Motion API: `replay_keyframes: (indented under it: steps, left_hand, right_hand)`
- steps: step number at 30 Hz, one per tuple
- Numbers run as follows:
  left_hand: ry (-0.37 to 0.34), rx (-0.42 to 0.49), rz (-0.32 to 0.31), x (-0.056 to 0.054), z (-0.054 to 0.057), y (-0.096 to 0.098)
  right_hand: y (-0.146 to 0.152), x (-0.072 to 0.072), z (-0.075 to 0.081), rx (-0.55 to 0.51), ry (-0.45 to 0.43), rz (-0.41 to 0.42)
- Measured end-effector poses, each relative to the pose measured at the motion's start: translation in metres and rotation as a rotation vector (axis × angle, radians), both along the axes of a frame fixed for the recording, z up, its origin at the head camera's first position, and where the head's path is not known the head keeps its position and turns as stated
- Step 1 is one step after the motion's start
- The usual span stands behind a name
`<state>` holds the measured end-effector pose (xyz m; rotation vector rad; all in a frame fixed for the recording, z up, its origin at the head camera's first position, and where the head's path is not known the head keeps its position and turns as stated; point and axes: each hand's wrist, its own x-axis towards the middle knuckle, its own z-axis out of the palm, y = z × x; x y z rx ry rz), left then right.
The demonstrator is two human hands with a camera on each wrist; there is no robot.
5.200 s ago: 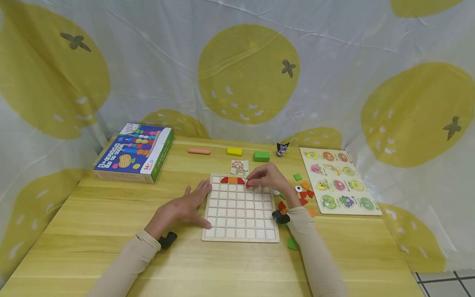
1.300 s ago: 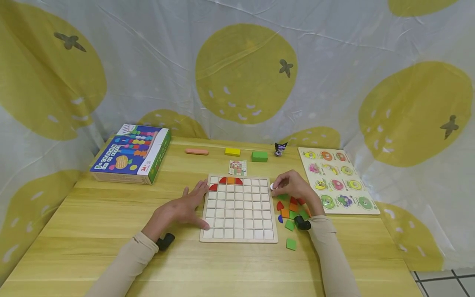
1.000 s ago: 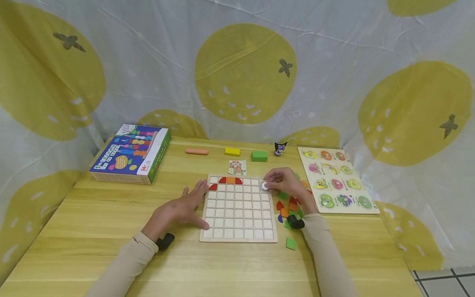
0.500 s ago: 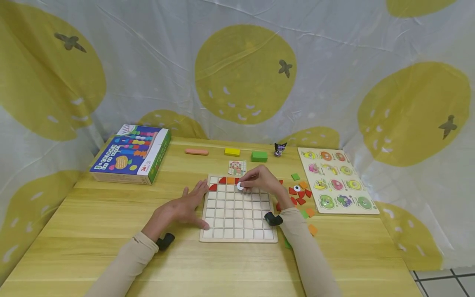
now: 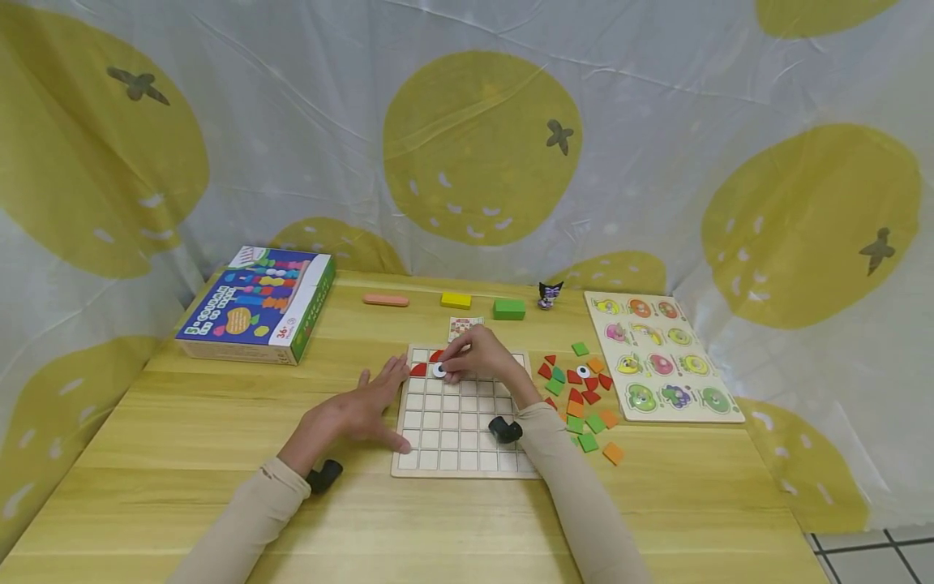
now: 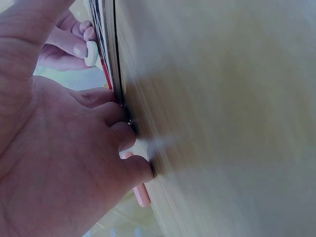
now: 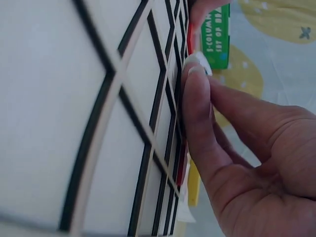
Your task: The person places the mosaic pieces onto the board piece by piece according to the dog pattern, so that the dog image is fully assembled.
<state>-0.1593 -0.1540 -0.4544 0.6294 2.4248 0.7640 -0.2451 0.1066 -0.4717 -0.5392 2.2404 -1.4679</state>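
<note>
My right hand pinches a white eye disc between thumb and fingertips. It is over the second row of a wooden grid board, in the second column from the left. The right wrist view shows the disc partly hidden behind the fingertips, close to the grid. A red quarter-round piece sits in the cell to its left. Another red piece lies in the top row, whose other coloured pieces my hand hides. My left hand rests with spread fingers along the board's left edge.
Several loose red, green and orange pieces and another eye disc lie right of the board. Behind it are a picture card, yellow block, green block and figurine. A box and fruit puzzle flank it.
My right hand picked up the white disc right of the board and carried it left across the top rows. Earlier, a red piece was set in the second row. My left hand stayed put.
</note>
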Motion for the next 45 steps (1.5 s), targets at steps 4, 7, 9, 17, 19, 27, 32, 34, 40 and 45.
replay_keyframes:
  steps: [4,7,9,17,19,27,32,34,40,45]
  left_hand:
    - [0.000,0.002,-0.003,0.000,0.000,0.000]
    - [0.004,-0.002,-0.006,0.001,0.000,0.000]
    - [0.008,-0.002,-0.008,0.001,0.001,0.000]
    - [0.019,0.010,-0.013,0.002,-0.001,-0.001]
    - [0.021,0.010,-0.013,0.002,-0.001,-0.001]
    - [0.018,0.003,-0.010,0.000,-0.001,0.000]
    - [0.013,0.005,-0.008,0.000,-0.001,0.000]
    - [0.011,0.011,-0.006,0.000,-0.001,0.000]
    - [0.018,0.010,-0.008,0.001,-0.001,0.000]
    - [0.010,0.015,-0.004,0.001,-0.001,-0.001]
  right_hand:
    - [-0.008,0.001,0.002,0.017,-0.026,-0.051]
    - [-0.012,0.003,0.003,0.029,-0.031,-0.083]
    - [-0.014,0.003,0.003,0.039,-0.030,-0.102]
    - [-0.021,0.005,0.006,0.145,0.012,-0.154]
    - [-0.022,0.005,0.007,0.172,0.037,-0.156]
    - [-0.019,0.003,0.006,0.232,0.134,-0.133]
    - [0.005,-0.001,0.009,0.143,0.195,-0.022]
    - [0.025,0.000,0.015,0.101,0.216,0.020]
    - [0.096,0.007,0.035,0.066,0.257,0.008]
    - [0.144,0.012,0.033,0.107,0.262,-0.072]
